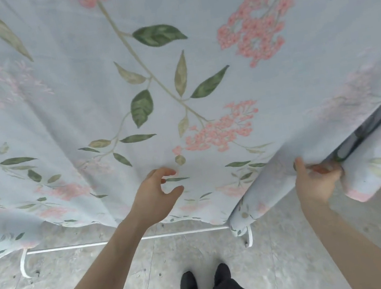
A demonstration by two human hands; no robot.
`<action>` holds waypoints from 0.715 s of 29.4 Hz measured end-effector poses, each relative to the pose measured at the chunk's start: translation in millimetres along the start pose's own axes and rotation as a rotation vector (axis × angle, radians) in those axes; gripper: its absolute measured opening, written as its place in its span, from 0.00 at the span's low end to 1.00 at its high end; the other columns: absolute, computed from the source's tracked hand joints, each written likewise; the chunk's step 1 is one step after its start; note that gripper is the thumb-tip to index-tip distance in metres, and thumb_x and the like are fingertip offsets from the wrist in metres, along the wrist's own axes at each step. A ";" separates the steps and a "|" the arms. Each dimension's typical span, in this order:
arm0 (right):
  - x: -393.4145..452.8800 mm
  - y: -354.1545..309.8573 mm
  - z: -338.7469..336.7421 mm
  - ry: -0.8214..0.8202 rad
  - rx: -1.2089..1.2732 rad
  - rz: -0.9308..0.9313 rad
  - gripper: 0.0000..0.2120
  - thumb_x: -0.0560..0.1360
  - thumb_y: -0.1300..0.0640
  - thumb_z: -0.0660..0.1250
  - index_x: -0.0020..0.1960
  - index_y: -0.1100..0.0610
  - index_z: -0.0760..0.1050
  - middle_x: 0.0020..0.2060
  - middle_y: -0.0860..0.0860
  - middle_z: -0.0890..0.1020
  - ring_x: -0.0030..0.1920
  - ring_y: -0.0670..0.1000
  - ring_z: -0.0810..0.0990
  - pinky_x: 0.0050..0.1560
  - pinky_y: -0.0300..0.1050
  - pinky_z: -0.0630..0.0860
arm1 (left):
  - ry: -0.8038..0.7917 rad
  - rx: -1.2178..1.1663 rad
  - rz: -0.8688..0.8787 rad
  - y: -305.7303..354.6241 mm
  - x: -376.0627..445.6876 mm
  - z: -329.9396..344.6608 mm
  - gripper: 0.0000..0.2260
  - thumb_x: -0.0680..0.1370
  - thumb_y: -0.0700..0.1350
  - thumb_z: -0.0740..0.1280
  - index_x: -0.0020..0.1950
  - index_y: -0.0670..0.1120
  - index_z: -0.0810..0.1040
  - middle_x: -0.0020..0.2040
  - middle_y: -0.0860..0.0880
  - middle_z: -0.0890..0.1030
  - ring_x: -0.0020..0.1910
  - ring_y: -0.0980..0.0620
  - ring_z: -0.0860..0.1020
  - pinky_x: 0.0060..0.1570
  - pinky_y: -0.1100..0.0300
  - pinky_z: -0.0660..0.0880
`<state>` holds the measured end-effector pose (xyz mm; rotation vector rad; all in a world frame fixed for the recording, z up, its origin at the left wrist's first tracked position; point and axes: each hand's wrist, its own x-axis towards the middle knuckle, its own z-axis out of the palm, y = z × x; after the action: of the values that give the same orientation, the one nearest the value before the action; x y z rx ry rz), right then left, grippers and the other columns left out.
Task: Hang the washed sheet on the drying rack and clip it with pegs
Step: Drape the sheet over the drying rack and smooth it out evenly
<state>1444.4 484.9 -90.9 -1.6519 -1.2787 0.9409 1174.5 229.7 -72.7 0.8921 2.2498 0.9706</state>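
Now the right hand (316,181) grips the draped sheet's (173,76) folded edge, the left hand (156,198) hangs loose; next, probably spreading and pegging.

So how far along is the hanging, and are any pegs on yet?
Done: the floral sheet is draped over the white rack.
In hand: the right hand grips a fold at the sheet's right edge; the left hand hovers loosely curled, holding nothing.
Left: straightening that edge and pegging; no pegs are clearly visible.
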 end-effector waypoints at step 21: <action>134.5 4.0 -94.1 -0.827 -0.227 -0.345 0.08 0.74 0.50 0.75 0.51 0.48 0.79 0.42 0.48 0.85 0.41 0.55 0.86 0.47 0.63 0.83 | 0.152 -0.048 0.153 183.5 -6.1 132.7 0.16 0.77 0.51 0.74 0.64 0.55 0.79 0.64 0.61 0.77 0.59 0.59 0.77 0.56 0.66 0.74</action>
<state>1558.8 600.4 -68.5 -1.1425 -2.2037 1.3530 1334.1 377.6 -9.9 1.0116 2.2984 1.1929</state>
